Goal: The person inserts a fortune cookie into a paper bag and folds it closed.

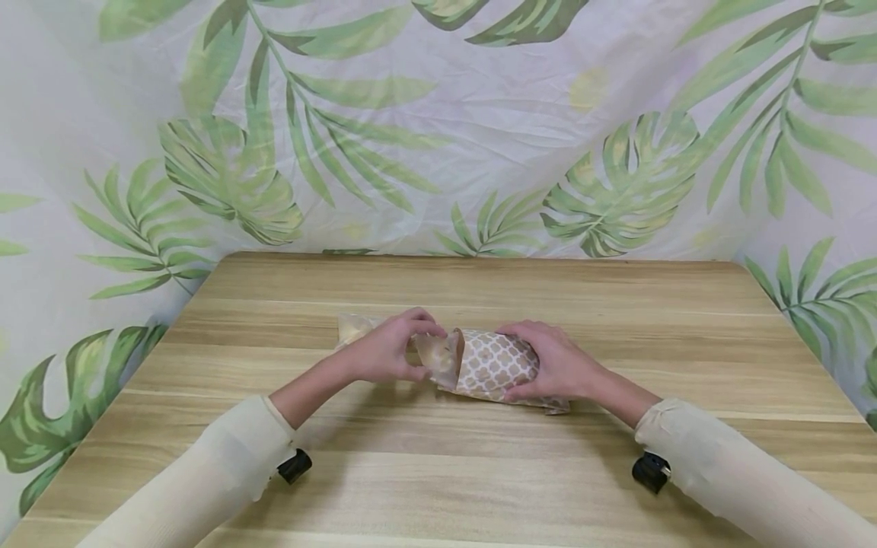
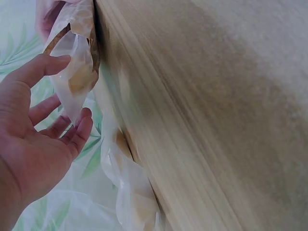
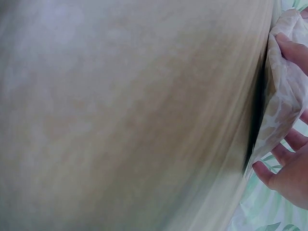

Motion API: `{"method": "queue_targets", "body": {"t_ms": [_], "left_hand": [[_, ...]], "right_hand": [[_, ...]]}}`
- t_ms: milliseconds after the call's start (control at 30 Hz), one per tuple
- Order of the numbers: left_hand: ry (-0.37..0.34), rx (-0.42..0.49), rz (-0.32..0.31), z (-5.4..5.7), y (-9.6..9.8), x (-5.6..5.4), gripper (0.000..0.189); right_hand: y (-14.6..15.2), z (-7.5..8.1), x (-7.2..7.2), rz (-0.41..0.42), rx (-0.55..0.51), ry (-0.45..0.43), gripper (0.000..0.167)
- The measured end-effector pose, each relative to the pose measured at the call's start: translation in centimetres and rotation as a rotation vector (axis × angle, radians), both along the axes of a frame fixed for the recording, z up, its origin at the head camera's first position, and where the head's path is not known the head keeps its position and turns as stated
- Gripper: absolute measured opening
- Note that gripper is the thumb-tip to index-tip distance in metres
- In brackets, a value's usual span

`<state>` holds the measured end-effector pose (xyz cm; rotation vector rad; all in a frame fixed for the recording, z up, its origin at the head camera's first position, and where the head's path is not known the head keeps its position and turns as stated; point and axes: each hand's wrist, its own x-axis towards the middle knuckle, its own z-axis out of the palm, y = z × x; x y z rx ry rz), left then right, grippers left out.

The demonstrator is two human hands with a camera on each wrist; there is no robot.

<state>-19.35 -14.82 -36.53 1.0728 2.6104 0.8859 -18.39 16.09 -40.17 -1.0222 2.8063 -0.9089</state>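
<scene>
A tan paper bag with a white lattice pattern point(image 1: 496, 365) lies on its side in the middle of the table, its mouth facing left. My right hand point(image 1: 558, 361) grips its right end, thumb on the near side and fingers over the far side. From the mouth pokes a translucent packet point(image 1: 441, 358) with pale yellowish contents. Around that packet's outer end my left hand point(image 1: 387, 352) is spread, thumb point(image 2: 57, 65) and fingers apart; the thumb tip overlaps it in the left wrist view. Another translucent packet point(image 1: 351, 327) lies behind the left hand.
The wood-grain table point(image 1: 438, 487) ends at a leaf-printed curtain point(image 1: 493, 137) hanging along its back and sides. Black wrist devices, one on each arm, show below the light sleeves point(image 1: 212, 464).
</scene>
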Motion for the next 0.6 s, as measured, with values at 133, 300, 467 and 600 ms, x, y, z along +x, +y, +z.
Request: {"method": "queue_targets", "body": {"t_ms": [133, 300, 467, 600], "left_hand": [[0.011, -0.011, 0.007, 0.09, 0.16, 0.02, 0.053], [0.05, 0.012, 0.011, -0.04, 0.52, -0.01, 0.048], [0.068, 0.037, 0.029, -0.28, 0.85, -0.05, 0.044], [0.06, 0.042, 0.045, -0.5, 1.03, -0.08, 0.043]], "right_hand": [[-0.04, 0.04, 0.04, -0.001, 0.001, -0.003, 0.093], [-0.08, 0.08, 0.11, -0.001, -0.006, -0.001, 0.093], [-0.08, 0.13, 0.16, -0.002, -0.008, 0.002, 0.093], [-0.08, 0.13, 0.17, -0.003, -0.008, 0.001, 0.093]]}}
